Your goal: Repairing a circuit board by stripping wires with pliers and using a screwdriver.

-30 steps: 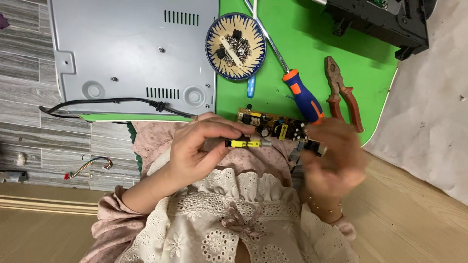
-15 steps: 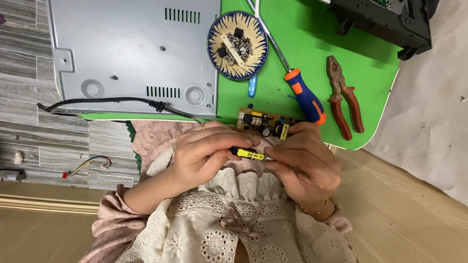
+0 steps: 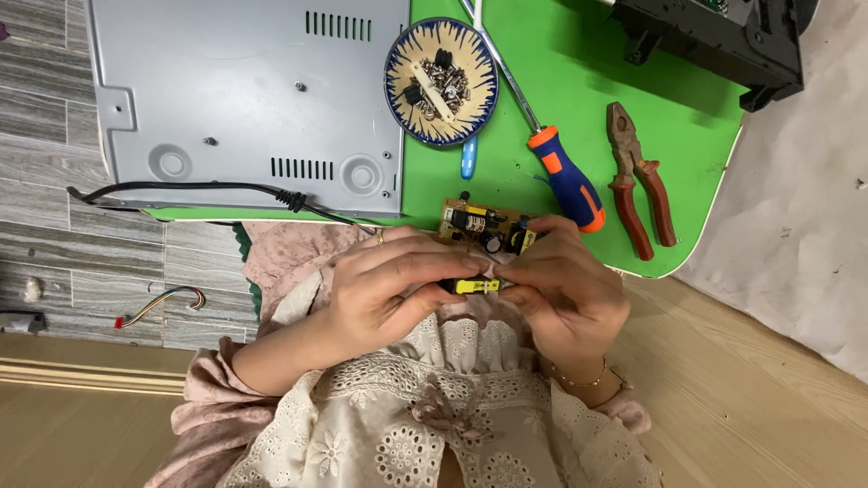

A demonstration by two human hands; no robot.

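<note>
Both hands are up at lap height, just off the near edge of the green table [image 3: 579,81]. Left hand [image 3: 389,289] and right hand [image 3: 565,294] meet fingertip to fingertip, closed on a small yellow-and-black part [image 3: 472,286]; left pinches one end, right the other, so only the middle of the part shows. Can't tell what kind of part it is, or whether it's joined to anything. Just behind the fingers, a small brown circuit board [image 3: 484,226] sits at the table edge, components facing up, close to the right fingertips but not clearly touching them. My read: this is fine two-handed fiddling with the part, so grip should stay light and near the ends, wrists braced against the body, part kept level and over the lap. Pulling should go straight along its axis, no twisting; it looks thin enough to snap or bend. Keep knuckles off the board, since a nudge could push it over the edge. Around it: orange-and-blue screwdriver [image 3: 565,176] lying diagonally right of the board, red-handled pliers [image 3: 637,185] further right, patterned bowl of screws and small bits [image 3: 441,81] behind, grey metal cover [image 3: 244,99] on the left with a black cable [image 3: 217,188] running along its near edge.
</note>
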